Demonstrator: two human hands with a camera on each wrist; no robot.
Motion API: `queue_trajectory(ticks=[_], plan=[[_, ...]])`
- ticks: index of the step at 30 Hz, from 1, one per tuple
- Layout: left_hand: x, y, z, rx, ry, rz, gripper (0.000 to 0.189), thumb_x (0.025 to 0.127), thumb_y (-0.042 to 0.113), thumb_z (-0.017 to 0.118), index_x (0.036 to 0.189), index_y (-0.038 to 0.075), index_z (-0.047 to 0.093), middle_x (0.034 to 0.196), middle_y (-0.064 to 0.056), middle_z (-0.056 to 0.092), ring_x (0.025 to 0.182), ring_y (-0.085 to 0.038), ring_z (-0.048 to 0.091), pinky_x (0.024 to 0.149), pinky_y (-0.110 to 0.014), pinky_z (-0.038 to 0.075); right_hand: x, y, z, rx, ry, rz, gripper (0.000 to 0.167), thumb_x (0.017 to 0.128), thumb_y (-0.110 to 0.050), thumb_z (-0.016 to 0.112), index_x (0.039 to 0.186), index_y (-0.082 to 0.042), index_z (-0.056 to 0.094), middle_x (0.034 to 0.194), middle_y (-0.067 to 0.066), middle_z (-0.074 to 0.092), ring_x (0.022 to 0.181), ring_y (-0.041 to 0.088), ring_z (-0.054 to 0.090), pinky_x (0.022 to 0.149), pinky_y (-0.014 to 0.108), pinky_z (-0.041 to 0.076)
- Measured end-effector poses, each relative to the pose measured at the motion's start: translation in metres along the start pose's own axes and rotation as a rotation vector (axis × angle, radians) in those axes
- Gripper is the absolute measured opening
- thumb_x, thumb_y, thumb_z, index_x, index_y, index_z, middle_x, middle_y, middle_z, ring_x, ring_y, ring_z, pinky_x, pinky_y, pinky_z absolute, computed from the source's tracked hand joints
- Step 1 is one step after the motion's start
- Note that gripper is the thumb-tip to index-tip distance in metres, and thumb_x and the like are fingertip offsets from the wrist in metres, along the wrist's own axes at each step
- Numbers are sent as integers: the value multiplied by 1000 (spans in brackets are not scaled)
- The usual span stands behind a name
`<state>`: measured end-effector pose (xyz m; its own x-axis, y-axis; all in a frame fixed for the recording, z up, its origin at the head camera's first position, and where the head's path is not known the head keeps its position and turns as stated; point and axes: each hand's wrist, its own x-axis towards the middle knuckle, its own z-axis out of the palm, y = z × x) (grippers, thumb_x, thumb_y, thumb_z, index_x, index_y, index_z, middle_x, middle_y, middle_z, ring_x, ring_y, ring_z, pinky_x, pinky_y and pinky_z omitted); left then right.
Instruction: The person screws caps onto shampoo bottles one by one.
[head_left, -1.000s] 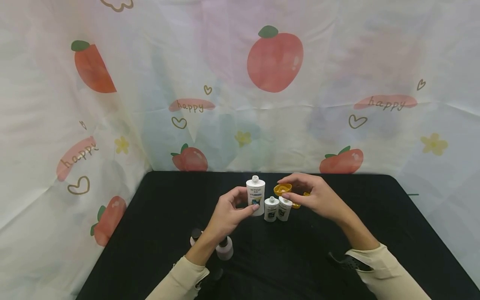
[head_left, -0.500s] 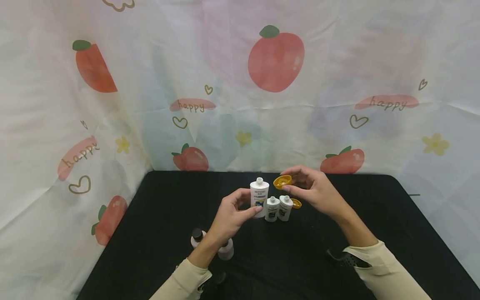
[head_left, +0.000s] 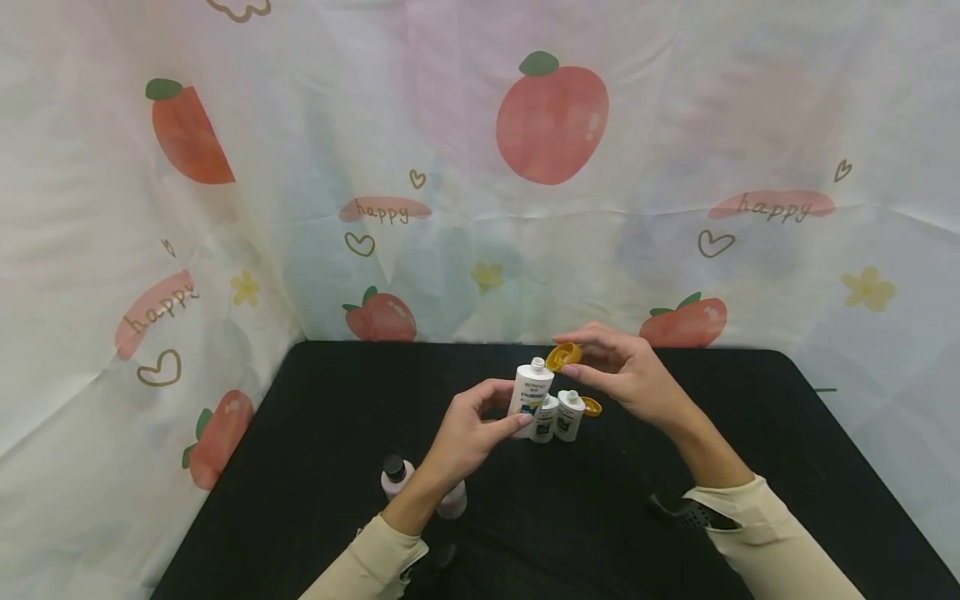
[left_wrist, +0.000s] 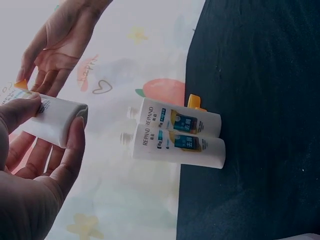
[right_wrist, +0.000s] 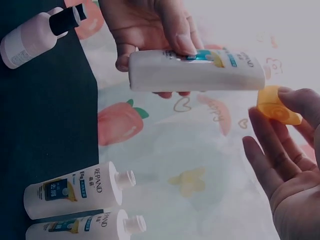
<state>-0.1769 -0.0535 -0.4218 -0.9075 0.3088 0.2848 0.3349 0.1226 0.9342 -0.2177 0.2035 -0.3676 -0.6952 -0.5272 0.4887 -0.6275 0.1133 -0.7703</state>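
Observation:
My left hand (head_left: 476, 429) grips a white shampoo bottle (head_left: 531, 389) around its body, raised and tilted to the right. Its neck is uncapped. Pinched between thumb and fingers of my right hand (head_left: 626, 371) is a yellow cap (head_left: 564, 357), its hollow inner side facing the camera, right beside the bottle's neck. In the right wrist view the cap (right_wrist: 277, 106) sits close to the neck end of the bottle (right_wrist: 195, 71). Two more white bottles with open necks (right_wrist: 72, 191) stand side by side on the black table, partly covered by the held one in the head view.
Another yellow cap (head_left: 592, 407) lies behind the standing bottles. Two pinkish bottles with black caps (right_wrist: 35, 37) stand at the left, partly behind my left forearm in the head view. A printed cloth (head_left: 450, 275) hangs behind the black table (head_left: 637, 517).
My left hand has moved right with the bottle, which now leans toward the cap. My right hand has lifted the yellow cap away from the standing bottles and turned it toward the held bottle's neck.

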Motion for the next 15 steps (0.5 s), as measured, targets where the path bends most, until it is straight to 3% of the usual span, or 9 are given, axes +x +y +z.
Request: queue_trajectory(ticks=[9,15], plan=[[-1,1,4,6,-11,-7,35,92,14,77,126,11,68,115,-8,70,106,-20,67,82,-28,59,4,-4,5,-21,26,48,43,93,2,71,133,-9,62,117,9,67,108,18,69,90,26,57],[0,0,4,-8,-7,-4,35,92,13,76,126,11,68,116,-9,70,106,-22,67,78,-28,60,7,-6,5,-27,-1,-7,46,93,8,67,137,-3,60,123,9,63,109,18,68,93,26,56]])
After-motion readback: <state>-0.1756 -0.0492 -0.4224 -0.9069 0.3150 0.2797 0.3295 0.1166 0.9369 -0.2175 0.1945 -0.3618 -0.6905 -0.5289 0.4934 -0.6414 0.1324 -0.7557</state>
